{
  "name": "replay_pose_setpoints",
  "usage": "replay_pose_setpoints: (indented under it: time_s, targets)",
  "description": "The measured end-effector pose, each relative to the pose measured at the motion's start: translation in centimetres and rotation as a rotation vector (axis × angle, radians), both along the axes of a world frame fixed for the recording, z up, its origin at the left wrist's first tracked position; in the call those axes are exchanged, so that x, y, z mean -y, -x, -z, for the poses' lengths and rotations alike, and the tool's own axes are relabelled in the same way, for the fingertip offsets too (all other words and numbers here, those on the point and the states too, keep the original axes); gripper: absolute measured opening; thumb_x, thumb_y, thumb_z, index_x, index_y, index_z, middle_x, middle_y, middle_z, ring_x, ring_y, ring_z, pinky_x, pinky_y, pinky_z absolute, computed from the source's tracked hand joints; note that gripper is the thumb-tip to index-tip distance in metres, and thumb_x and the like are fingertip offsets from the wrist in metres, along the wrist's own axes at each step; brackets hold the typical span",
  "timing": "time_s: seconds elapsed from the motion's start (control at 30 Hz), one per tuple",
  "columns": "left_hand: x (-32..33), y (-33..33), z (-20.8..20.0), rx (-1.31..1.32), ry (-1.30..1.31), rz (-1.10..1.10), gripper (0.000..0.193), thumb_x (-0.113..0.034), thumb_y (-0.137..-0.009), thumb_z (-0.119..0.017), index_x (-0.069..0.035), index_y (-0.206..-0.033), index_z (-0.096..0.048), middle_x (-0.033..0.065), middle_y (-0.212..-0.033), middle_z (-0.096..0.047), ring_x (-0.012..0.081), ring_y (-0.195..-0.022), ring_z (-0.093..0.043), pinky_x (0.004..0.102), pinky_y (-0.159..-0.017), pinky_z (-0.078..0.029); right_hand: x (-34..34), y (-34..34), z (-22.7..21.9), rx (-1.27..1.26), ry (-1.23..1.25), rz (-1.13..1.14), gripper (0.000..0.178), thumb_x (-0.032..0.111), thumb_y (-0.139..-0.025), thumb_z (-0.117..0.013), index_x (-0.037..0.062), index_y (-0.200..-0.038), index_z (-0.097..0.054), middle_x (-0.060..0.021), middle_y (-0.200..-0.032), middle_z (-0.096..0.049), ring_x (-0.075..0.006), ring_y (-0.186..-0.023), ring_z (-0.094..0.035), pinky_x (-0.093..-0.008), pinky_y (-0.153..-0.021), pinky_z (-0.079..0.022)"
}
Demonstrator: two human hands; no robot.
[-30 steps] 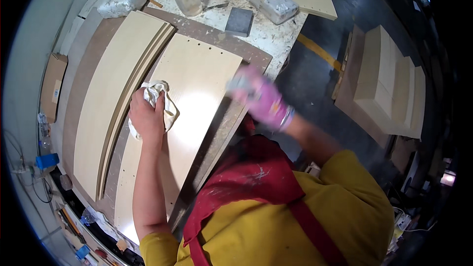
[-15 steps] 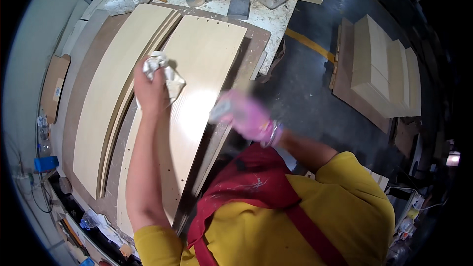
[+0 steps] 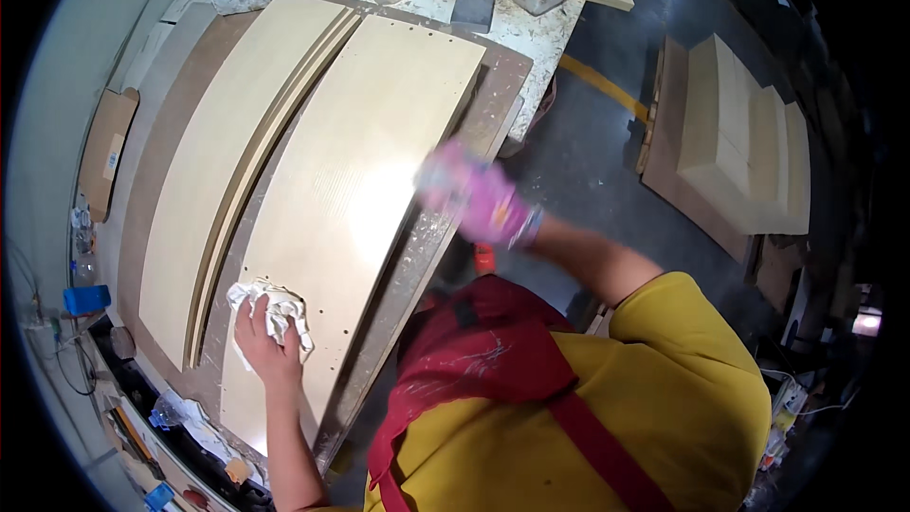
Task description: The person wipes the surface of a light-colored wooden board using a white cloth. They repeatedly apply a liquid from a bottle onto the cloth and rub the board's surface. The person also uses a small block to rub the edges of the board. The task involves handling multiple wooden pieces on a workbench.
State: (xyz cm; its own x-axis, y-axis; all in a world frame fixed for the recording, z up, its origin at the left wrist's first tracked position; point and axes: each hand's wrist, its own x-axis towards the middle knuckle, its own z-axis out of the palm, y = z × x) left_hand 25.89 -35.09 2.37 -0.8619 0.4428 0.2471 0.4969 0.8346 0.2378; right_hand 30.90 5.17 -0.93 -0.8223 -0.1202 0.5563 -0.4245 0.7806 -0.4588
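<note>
A pale grey-green wall [image 3: 55, 95] curves along the left; a dark grey floor [image 3: 588, 185] lies to the right, with a yellow stripe [image 3: 607, 86] between the white, stained tabletop [image 3: 542, 45] and a low wooden pallet [image 3: 653, 106]; a brown sheet [image 3: 672, 137] and a pale stack [image 3: 713, 147] rest there; the far right is shadowy, with a small bright light [image 3: 866, 321] near the rim.

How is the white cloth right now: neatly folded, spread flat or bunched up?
Bunched up: the cloth lies crumpled under the left hand, with creases and an uneven outline showing against the board.
</note>
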Motion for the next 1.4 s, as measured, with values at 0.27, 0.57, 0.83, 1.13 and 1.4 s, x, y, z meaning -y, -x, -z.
replay_pose_setpoints:
  time_s: [0.27, 0.57, 0.83, 1.13, 1.4]
  targets:
    - [-0.3, 1.0, -0.2, -0.014, 0.001, -0.024, 0.048, -0.017, -0.076, -0.064, -0.006, -0.122, -0.056, 0.0208, -0.127, -0.05, 0.0403, -0.116, -0.047, 0.0471, -0.099, -0.036, 1.3, -1.1, -4.2, 0.378, 0.777, 0.063, 0.033, 0.028, -0.09, -0.061, 0.0072, -0.114, -0.052, -0.0135, -0.104, -0.061, -0.0245, -0.082, -0.065, -0.0348, -0.066, -0.056]
    - [1.8, 0.6, 1.0, -0.005, -0.032, -0.06, 0.057, -0.014, -0.071, -0.067, -0.013, -0.128, -0.058, 0.0205, -0.129, -0.052, 0.0399, -0.119, -0.047, 0.0486, -0.102, -0.035, 2.2, 4.6, -2.9, 0.592, 1.817, -0.054, 0.03, 0.025, -0.098, -0.05, 0.009, -0.124, -0.052, -0.0078, -0.107, -0.06, -0.0188, -0.085, -0.062, -0.0323, -0.063, -0.054]
    - [1.4, -0.2, -0.9, -0.072, -0.194, 0.079, 0.042, -0.021, -0.071, -0.067, -0.013, -0.112, -0.062, 0.0148, -0.103, -0.06, 0.0334, -0.102, -0.056, 0.0462, -0.085, -0.044, 20.5, 8.6, -10.3, 0.873, 1.642, -0.604, 0.041, 0.031, -0.099, -0.048, 0.0046, -0.131, -0.049, -0.013, -0.114, -0.061, -0.0205, -0.078, -0.062, -0.0294, -0.059, -0.056]
    - [22.0, -14.2, -6.2, 0.225, -0.596, -0.683, 0.049, -0.045, -0.08, -0.071, -0.004, -0.107, -0.062, 0.0155, -0.103, -0.063, 0.0319, -0.098, -0.061, 0.0402, -0.088, -0.048, 44.4, 9.9, -12.7, 1.4, 1.475, -0.917, 0.037, 0.026, -0.097, -0.052, 0.0007, -0.124, -0.05, -0.0154, -0.104, -0.061, -0.0203, -0.061, -0.066, -0.0276, -0.054, -0.06]
    - [46.5, -30.5, -5.3, -0.038, -0.602, -1.227, 0.017, -0.011, -0.09, -0.053, -0.002, -0.099, -0.063, 0.0118, -0.087, -0.065, 0.0223, -0.083, -0.063, 0.0314, -0.079, -0.047, 60.2, 8.3, -9.4, 1.824, 1.195, -0.967, 0.022, 0.024, -0.096, -0.054, 0.0078, -0.111, -0.051, -0.0087, -0.08, -0.063, -0.0174, -0.057, -0.063, -0.0286, -0.047, -0.055]
